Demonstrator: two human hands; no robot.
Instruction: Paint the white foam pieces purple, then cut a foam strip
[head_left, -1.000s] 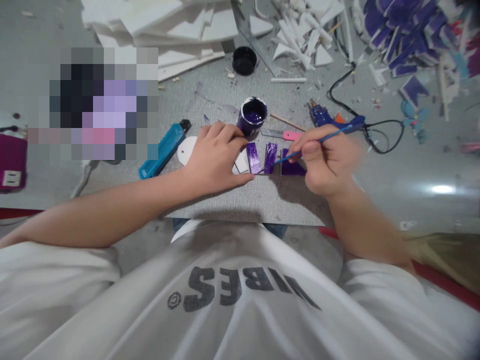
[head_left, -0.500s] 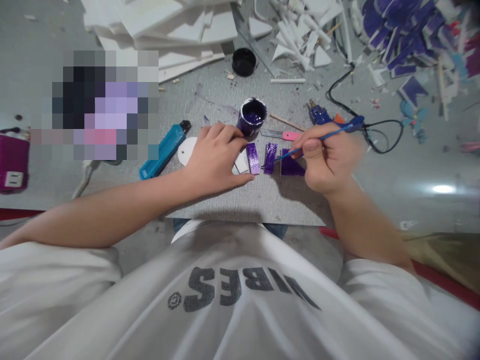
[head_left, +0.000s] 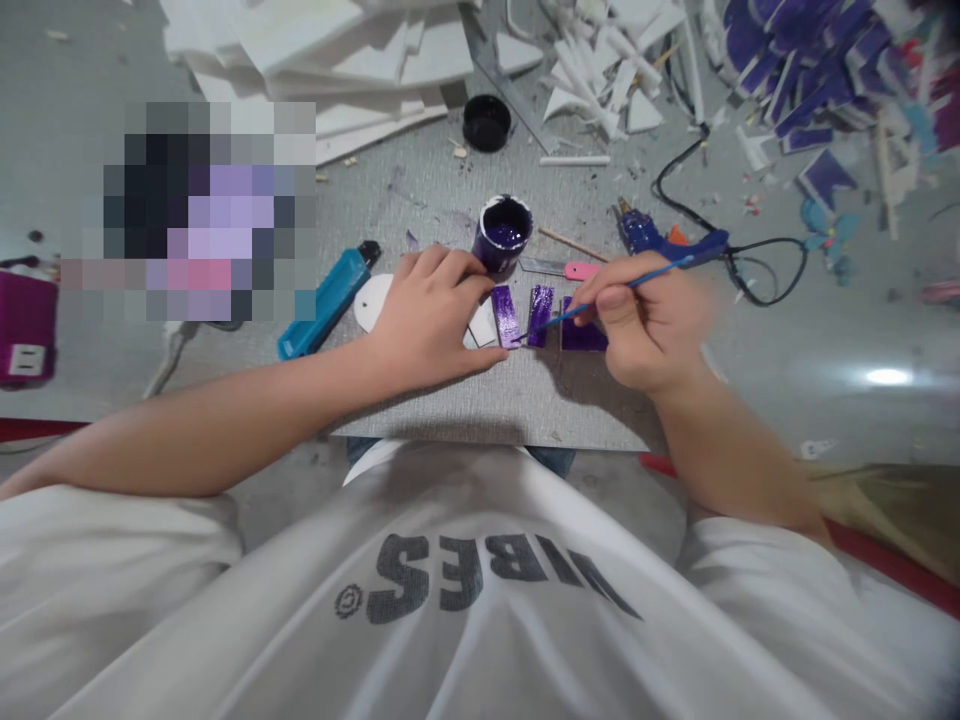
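My left hand (head_left: 431, 315) lies over some white pieces (head_left: 484, 322), its thumb and forefinger bracketing a wet purple strip (head_left: 506, 312) at its lower and upper ends. In my right hand (head_left: 649, 320) a thin blue paintbrush (head_left: 570, 312) is pinched, its tip low on that strip. Beside it lie a second purple strip (head_left: 541, 312) and a wider purple piece (head_left: 581, 332), partly hidden by the right hand. An open jar of purple paint (head_left: 505, 232) stands just above the left fingertips. A white rounded piece (head_left: 371, 303) pokes out behind the left hand.
A blue box cutter (head_left: 326, 305) lies to the left, a pink-handled knife (head_left: 577, 271) and glue gun (head_left: 667, 238) to the right. White foam sheets (head_left: 352, 50), the black lid (head_left: 487, 122), white scraps (head_left: 607, 60) and purple pieces (head_left: 810, 70) are at the back.
My right hand has shifted slightly left, bringing the brush tip from the strip's right edge onto its lower part. My left hand has stayed in place.
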